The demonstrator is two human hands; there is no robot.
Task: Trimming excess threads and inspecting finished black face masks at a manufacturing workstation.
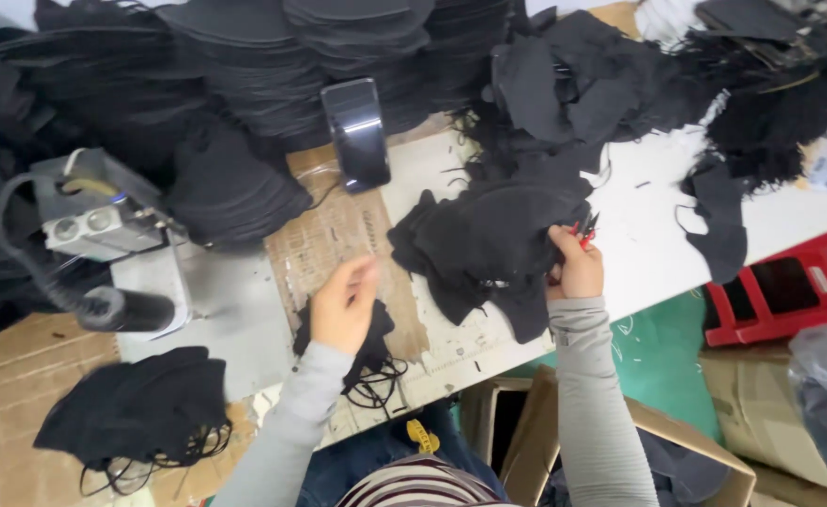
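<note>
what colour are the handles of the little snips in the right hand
Red, seen in the head view: the snips stick out above the right hand.

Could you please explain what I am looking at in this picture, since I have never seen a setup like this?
This is one view from a camera worn on a person's head, looking down at their own two bare hands over a worktable. The left hand holds a black fabric piece with thin loops. The right hand grips small red-handled snips against a heap of black pieces. Tall stacks of the same pieces line the far edge. A phone lies nearby, a grey machine sits to the left, and a red crate stands beside the table.
</note>
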